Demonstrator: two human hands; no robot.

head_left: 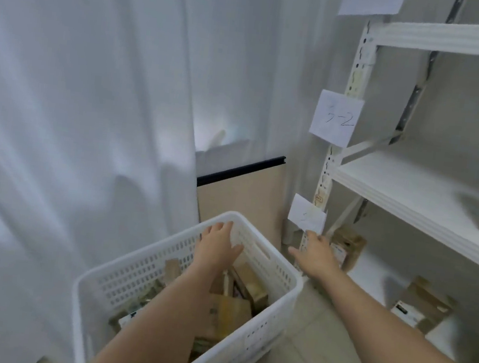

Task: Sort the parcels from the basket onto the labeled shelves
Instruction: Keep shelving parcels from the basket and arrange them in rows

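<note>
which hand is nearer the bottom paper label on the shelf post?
Right. The right hand is just below the bottom label; the left hand is off to its left, over the basket.

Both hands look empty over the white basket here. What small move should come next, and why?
Probably lower the left hand, which reaches open over the far rim of the white basket, onto one of the cardboard parcels inside and take a grip. The right hand is also open, by the shelf post, holding nothing, so no parcel is ready to shelve.
</note>
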